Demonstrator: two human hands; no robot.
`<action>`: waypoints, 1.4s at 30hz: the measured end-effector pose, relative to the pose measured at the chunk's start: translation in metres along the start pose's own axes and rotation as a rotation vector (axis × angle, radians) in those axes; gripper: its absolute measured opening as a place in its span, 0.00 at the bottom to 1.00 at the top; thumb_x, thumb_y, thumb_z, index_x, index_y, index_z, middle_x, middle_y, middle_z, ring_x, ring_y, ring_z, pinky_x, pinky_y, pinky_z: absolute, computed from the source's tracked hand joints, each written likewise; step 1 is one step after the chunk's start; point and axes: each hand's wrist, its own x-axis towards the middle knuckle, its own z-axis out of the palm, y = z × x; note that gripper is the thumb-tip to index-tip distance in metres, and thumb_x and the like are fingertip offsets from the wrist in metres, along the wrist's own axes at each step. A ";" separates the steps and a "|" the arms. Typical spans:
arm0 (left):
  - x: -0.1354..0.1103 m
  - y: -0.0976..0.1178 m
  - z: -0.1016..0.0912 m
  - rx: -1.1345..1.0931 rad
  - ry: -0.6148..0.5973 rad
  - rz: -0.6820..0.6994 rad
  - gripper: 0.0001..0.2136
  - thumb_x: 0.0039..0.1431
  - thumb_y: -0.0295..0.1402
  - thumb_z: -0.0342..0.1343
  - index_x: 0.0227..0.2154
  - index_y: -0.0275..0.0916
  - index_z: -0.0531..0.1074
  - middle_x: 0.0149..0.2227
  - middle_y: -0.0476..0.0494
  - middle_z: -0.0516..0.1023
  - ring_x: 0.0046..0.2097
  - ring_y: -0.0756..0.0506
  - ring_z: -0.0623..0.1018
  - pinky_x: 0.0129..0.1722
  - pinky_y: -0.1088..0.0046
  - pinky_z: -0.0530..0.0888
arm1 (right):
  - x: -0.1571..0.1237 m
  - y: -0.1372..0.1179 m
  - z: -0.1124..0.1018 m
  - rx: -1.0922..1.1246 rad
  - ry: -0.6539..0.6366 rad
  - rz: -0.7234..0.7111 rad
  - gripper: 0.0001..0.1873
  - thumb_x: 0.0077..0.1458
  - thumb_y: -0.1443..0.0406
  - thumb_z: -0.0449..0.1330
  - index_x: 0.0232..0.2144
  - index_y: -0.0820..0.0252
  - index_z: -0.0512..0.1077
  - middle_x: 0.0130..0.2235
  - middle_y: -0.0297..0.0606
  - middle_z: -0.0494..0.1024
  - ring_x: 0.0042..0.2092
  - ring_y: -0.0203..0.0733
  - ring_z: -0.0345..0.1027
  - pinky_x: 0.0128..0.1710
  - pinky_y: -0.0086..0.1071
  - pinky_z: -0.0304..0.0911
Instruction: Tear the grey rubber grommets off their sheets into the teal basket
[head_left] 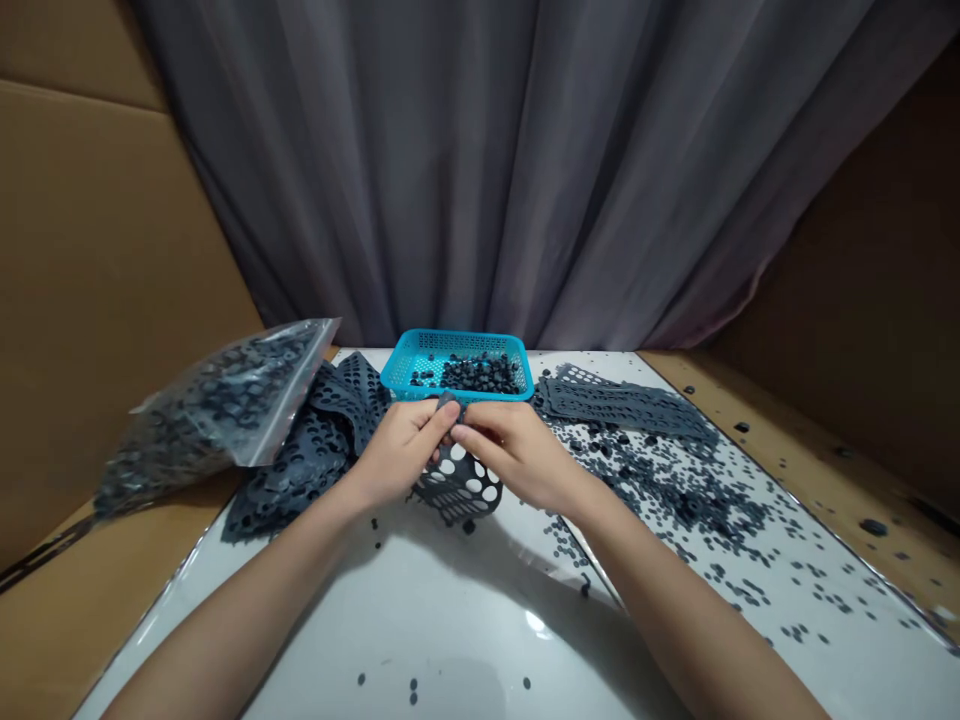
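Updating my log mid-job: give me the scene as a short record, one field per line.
Left hand: pinching the holed sheet
Right hand: at the same sheet, grip partly hidden
Beyond hands: blue basket with dark pieces
Left side: bag of dark parts, sheet pile
Right side: stacked sheets, scattered bits
Backdrop: grey curtain

Bare forearms [240,625] taper smoothly to slim wrists [352,492] and bare hands [405,440].

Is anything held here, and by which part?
Yes: the left hand and right hand hold a dark perforated sheet by its upper end, the rest showing below.
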 end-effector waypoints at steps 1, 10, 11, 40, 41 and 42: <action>0.001 -0.002 0.003 -0.128 0.012 -0.026 0.21 0.57 0.49 0.45 0.18 0.37 0.60 0.16 0.54 0.60 0.19 0.54 0.60 0.19 0.78 0.56 | 0.001 0.002 0.002 0.175 -0.008 0.000 0.15 0.58 0.60 0.51 0.23 0.61 0.65 0.23 0.31 0.64 0.26 0.33 0.55 0.27 0.28 0.49; -0.002 0.000 0.012 -0.728 0.271 -0.240 0.23 0.45 0.54 0.55 0.18 0.39 0.58 0.12 0.58 0.55 0.14 0.57 0.54 0.14 0.79 0.55 | 0.013 0.023 0.012 1.110 0.248 0.093 0.23 0.53 0.54 0.54 0.17 0.56 0.47 0.19 0.27 0.44 0.20 0.32 0.37 0.20 0.29 0.44; -0.002 0.001 0.008 -0.718 0.295 -0.223 0.22 0.46 0.54 0.54 0.19 0.39 0.59 0.13 0.57 0.56 0.14 0.56 0.56 0.15 0.79 0.57 | 0.013 0.026 0.006 1.117 0.307 0.067 0.23 0.55 0.55 0.51 0.17 0.56 0.46 0.20 0.27 0.43 0.21 0.33 0.36 0.20 0.30 0.44; -0.001 0.006 -0.012 -0.623 0.263 -0.176 0.19 0.41 0.51 0.57 0.17 0.38 0.64 0.13 0.54 0.61 0.15 0.55 0.58 0.14 0.79 0.55 | 0.017 0.039 0.001 0.939 0.316 0.017 0.18 0.57 0.56 0.45 0.20 0.55 0.47 0.21 0.27 0.45 0.21 0.34 0.40 0.23 0.30 0.49; 0.000 0.007 -0.013 -0.592 0.245 -0.155 0.19 0.40 0.50 0.58 0.17 0.37 0.65 0.14 0.54 0.62 0.16 0.55 0.59 0.15 0.79 0.56 | 0.020 0.048 -0.002 0.865 0.324 0.029 0.17 0.57 0.55 0.45 0.21 0.55 0.49 0.22 0.28 0.47 0.21 0.34 0.42 0.24 0.30 0.49; 0.000 0.007 -0.013 -0.554 0.216 -0.138 0.18 0.40 0.49 0.59 0.17 0.37 0.66 0.14 0.53 0.63 0.16 0.56 0.59 0.15 0.79 0.55 | 0.024 0.059 -0.005 0.736 0.322 0.056 0.17 0.57 0.53 0.44 0.22 0.55 0.51 0.22 0.28 0.49 0.22 0.34 0.44 0.24 0.30 0.50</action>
